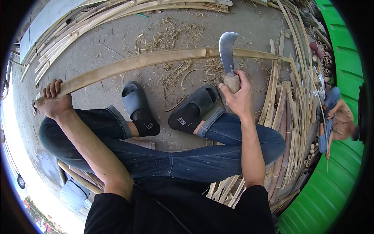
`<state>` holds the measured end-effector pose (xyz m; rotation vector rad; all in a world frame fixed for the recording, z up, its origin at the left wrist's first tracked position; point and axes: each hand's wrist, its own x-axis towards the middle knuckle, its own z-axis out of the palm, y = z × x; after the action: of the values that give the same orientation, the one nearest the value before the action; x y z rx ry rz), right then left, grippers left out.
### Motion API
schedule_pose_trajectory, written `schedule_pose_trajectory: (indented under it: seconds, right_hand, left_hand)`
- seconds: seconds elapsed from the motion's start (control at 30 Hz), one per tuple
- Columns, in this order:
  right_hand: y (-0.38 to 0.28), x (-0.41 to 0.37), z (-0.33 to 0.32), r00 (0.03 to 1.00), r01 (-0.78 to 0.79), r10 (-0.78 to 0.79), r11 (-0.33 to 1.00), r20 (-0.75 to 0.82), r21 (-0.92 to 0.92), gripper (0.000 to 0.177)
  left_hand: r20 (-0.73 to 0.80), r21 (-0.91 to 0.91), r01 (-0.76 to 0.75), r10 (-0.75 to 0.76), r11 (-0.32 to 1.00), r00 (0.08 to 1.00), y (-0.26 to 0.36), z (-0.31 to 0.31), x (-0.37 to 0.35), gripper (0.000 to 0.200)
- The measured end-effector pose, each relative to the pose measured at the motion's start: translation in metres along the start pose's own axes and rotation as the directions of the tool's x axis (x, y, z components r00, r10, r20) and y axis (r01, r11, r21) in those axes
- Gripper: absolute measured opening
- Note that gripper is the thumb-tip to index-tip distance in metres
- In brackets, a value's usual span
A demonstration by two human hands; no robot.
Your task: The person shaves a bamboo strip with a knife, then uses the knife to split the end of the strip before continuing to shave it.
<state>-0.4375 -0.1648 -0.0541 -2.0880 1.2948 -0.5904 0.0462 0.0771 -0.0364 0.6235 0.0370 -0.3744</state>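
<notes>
My left hand (pixel 55 100) is closed round the near end of a long bamboo strip (pixel 136 62), out beyond my left knee. The strip bows across in front of my feet to the stacked bamboo at the right. In my right hand (pixel 238 95) is a billhook (pixel 226 52), gripped by its wooden handle (pixel 231 82), fingers wrapped round it. Its curved blade points up and away from me, hooked tip to the right, and overlaps the strip in this view. Both my feet, in dark slides (pixel 134 97), rest on the ground just below the strip.
Bamboo shavings (pixel 167 37) litter the concrete. Long split strips (pixel 97 17) lie across the far left, and more bamboo (pixel 284 113) is piled along my right. Another person (pixel 338 117) sits at the right before a green corrugated wall (pixel 346 50). A pale bucket (pixel 73 194) stands behind my left.
</notes>
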Motion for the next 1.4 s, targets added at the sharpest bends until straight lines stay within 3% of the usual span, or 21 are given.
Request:
schedule_pose_trajectory:
  seconds: [0.03, 0.1, 0.2, 0.23, 0.3, 0.43, 0.53, 0.6, 0.63, 0.7, 0.8, 0.93, 1.0, 1.03, 1.1, 1.17, 1.23, 1.3, 1.4]
  right_hand:
    - [-0.002, -0.001, -0.002, 1.000, -0.006, 0.006, 1.000, 0.010, -0.004, 0.050]
    - [-0.003, -0.001, -0.003, 0.959, -0.249, 0.230, 0.962, 0.163, 0.108, 0.050]
    - [0.006, -0.004, -0.008, 0.932, -0.337, 0.302, 0.925, 0.200, 0.174, 0.050]
    - [0.007, -0.005, -0.010, 0.932, -0.336, 0.301, 0.927, 0.204, 0.167, 0.050]
    - [0.008, -0.005, -0.013, 0.978, -0.185, 0.170, 0.975, 0.119, 0.127, 0.054]
    - [0.009, -0.003, -0.011, 0.987, -0.135, 0.128, 0.989, 0.099, 0.068, 0.059]
    - [0.004, -0.003, -0.009, 0.949, -0.247, 0.244, 0.969, 0.201, -0.007, 0.061]
    - [-0.007, -0.003, -0.005, 0.856, -0.500, 0.446, 0.844, 0.261, 0.195, 0.055]
    - [-0.001, -0.003, -0.004, 0.856, -0.500, 0.447, 0.844, 0.260, 0.195, 0.055]
    - [0.011, 0.000, 0.000, 0.942, -0.300, 0.306, 0.952, 0.142, -0.059, 0.052]
    - [-0.005, -0.007, 0.012, 0.947, -0.279, 0.304, 0.939, 0.103, -0.203, 0.052]
    - [-0.026, -0.017, 0.024, 0.959, -0.160, 0.195, 0.972, 0.207, -0.174, 0.047]
    - [-0.005, 0.001, 0.017, 0.948, -0.273, 0.294, 0.947, 0.117, -0.166, 0.051]
    - [-0.001, 0.006, 0.016, 0.955, -0.285, 0.295, 0.944, 0.038, -0.166, 0.051]
    - [-0.008, -0.002, 0.013, 0.950, -0.295, 0.308, 0.940, 0.055, -0.173, 0.050]
    - [-0.012, -0.015, 0.017, 0.976, -0.171, 0.197, 0.957, 0.095, -0.235, 0.049]
    - [-0.008, -0.006, 0.009, 0.967, -0.210, 0.235, 0.954, 0.097, -0.215, 0.050]
    - [-0.010, 0.002, 0.006, 0.935, -0.326, 0.349, 0.917, 0.064, -0.231, 0.051]
    - [-0.005, -0.008, 0.006, 0.958, -0.246, 0.270, 0.945, 0.091, -0.217, 0.049]
  left_hand:
    - [0.004, -0.016, 0.005, -0.005, 1.000, 1.000, -0.006, 0.003, -0.001, 0.049]
    - [0.003, -0.011, 0.001, 0.000, 1.000, 1.000, -0.010, 0.001, 0.002, 0.051]
    - [0.056, -0.004, 0.037, -0.036, 0.999, 0.998, -0.009, -0.002, 0.003, 0.058]
    - [0.048, -0.007, 0.035, -0.035, 0.999, 0.998, -0.008, -0.002, 0.002, 0.058]
    - [0.017, 0.000, 0.016, -0.016, 1.000, 1.000, -0.009, -0.001, 0.001, 0.059]
    - [0.011, -0.008, 0.011, -0.011, 1.000, 1.000, -0.009, -0.002, 0.002, 0.065]
    - [0.016, -0.014, 0.030, -0.029, 0.999, 0.999, -0.010, -0.005, 0.002, 0.067]
    - [0.010, -0.012, 0.022, -0.022, 1.000, 1.000, -0.011, -0.004, 0.001, 0.065]
    - [-0.010, -0.009, 0.009, -0.009, 1.000, 1.000, -0.012, -0.003, 0.001, 0.062]
    - [-0.031, -0.007, -0.002, 0.002, 1.000, 1.000, -0.011, -0.004, 0.001, 0.060]
    - [0.006, 0.010, 0.008, -0.008, 1.000, 1.000, -0.009, -0.009, 0.002, 0.054]
    - [-0.056, 0.012, -0.021, 0.022, 1.000, 0.998, -0.013, -0.016, 0.002, 0.053]
    - [-0.080, 0.038, -0.022, 0.025, 0.999, 0.996, -0.016, -0.012, 0.000, 0.054]
    - [-0.063, 0.019, -0.019, 0.020, 1.000, 0.998, -0.020, -0.008, -0.005, 0.054]
    - [-0.046, -0.011, -0.015, 0.014, 1.000, 0.999, -0.024, -0.004, -0.007, 0.054]
    - [-0.002, -0.037, -0.025, 0.025, 0.999, 1.000, -0.022, 0.001, -0.010, 0.047]
    - [0.006, -0.027, -0.027, 0.027, 0.999, 1.000, -0.020, 0.008, -0.011, 0.051]
    - [0.154, -0.063, -0.006, 0.015, 0.998, 0.988, -0.024, 0.009, -0.014, 0.052]
    - [0.135, -0.067, 0.008, 0.001, 0.998, 0.991, -0.023, 0.007, -0.015, 0.054]
